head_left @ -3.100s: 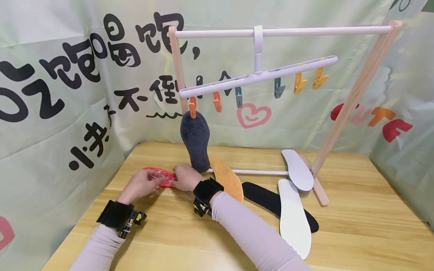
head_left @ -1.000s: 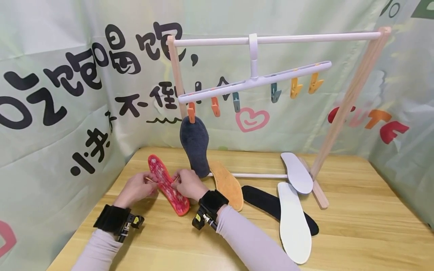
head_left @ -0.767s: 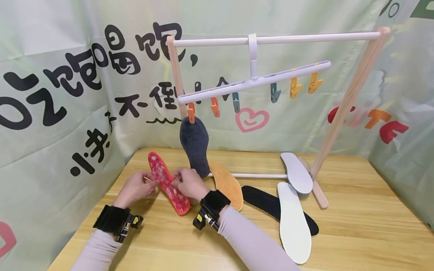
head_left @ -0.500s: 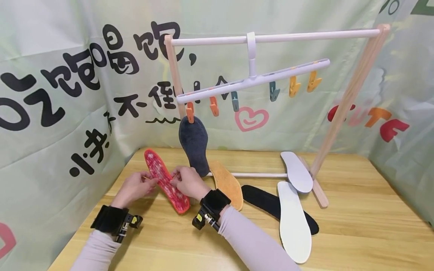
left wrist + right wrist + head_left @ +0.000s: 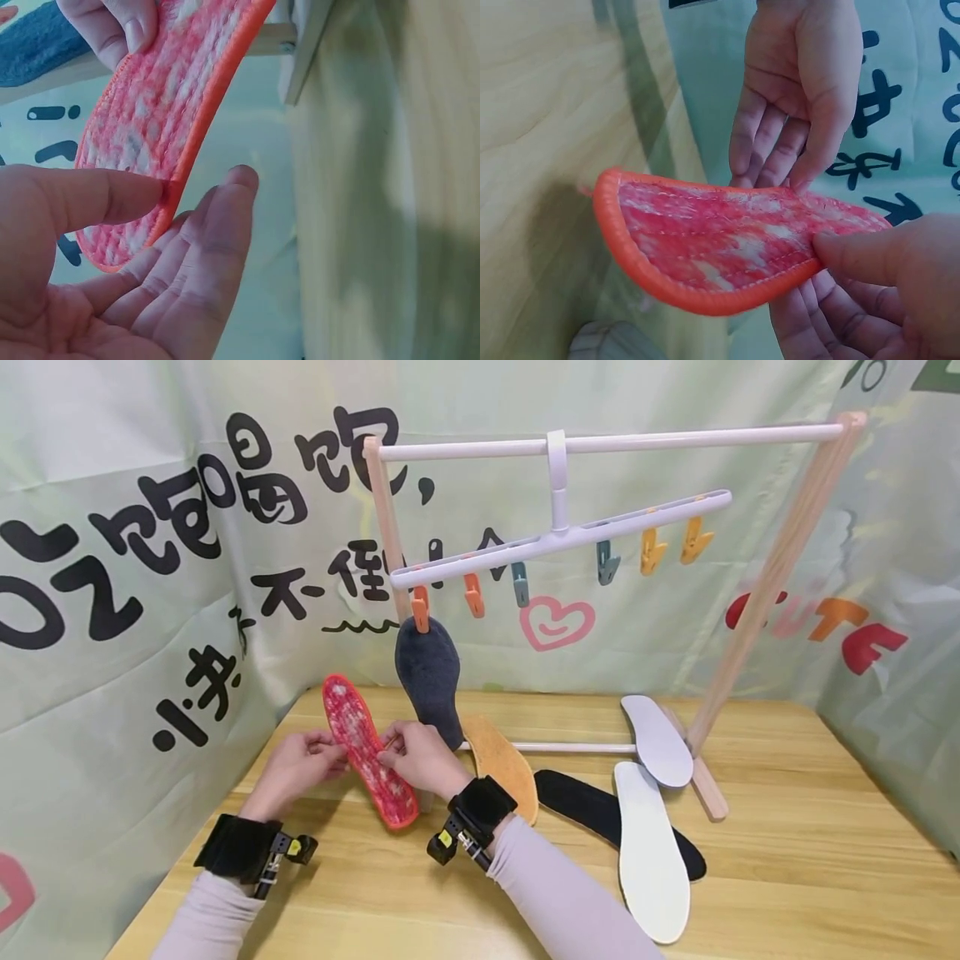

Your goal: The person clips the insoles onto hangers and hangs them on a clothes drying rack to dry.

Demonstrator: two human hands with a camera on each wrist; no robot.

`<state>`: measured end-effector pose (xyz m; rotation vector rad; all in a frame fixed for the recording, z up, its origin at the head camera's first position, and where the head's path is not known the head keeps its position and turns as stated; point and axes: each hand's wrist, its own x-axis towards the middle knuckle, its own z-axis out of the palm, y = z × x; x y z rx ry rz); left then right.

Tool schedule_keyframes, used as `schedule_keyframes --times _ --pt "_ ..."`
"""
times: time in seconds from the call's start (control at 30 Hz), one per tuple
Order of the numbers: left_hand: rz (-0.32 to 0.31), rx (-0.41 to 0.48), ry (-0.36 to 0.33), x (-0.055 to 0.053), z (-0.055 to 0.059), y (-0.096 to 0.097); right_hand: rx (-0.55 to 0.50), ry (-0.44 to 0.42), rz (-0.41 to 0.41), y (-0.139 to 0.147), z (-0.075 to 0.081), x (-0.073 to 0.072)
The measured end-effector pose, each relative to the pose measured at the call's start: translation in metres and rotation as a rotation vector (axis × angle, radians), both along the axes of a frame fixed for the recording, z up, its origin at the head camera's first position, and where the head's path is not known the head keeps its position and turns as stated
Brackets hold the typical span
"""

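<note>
A red-and-white knitted insole [image 5: 362, 739] with an orange-red edge is held up, tilted, between both hands at the left of the table. My left hand [image 5: 300, 768] pinches its left edge; in the left wrist view the thumb lies on the patterned face [image 5: 142, 135], with the fingers behind. On the opposite edge my right hand [image 5: 423, 758] pinches it, thumb on top and fingers beneath, as the right wrist view shows. Just behind hangs a dark grey insole [image 5: 429, 668], clipped by an orange clip [image 5: 421, 608] at the left end of the lilac hanger [image 5: 558, 537].
The hanger hooks on the rack's top bar [image 5: 697, 440] and carries several other clips, orange, teal and yellow. A tan insole [image 5: 501, 768], a black insole [image 5: 577, 797], a white insole [image 5: 651, 852] and a pale lilac insole [image 5: 657, 743] lie right of my hands.
The red insole has gone from flatter, partly hidden between the hands, to raised with its patterned face showing. Lately it has lifted slightly and turned more upright, both hands still on it.
</note>
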<state>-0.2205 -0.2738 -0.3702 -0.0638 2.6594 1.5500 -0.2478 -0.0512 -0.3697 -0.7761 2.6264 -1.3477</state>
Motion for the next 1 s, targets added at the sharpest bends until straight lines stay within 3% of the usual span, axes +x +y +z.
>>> schedule_keyframes --times 0.43,1.0 --pt "-0.003 0.128 0.091 0.007 0.016 0.01 -0.027 0.068 -0.005 0.011 0.011 0.009" --pt "-0.041 0.141 0.19 0.013 0.027 0.015 -0.016 0.094 0.002 0.022 0.014 0.013"
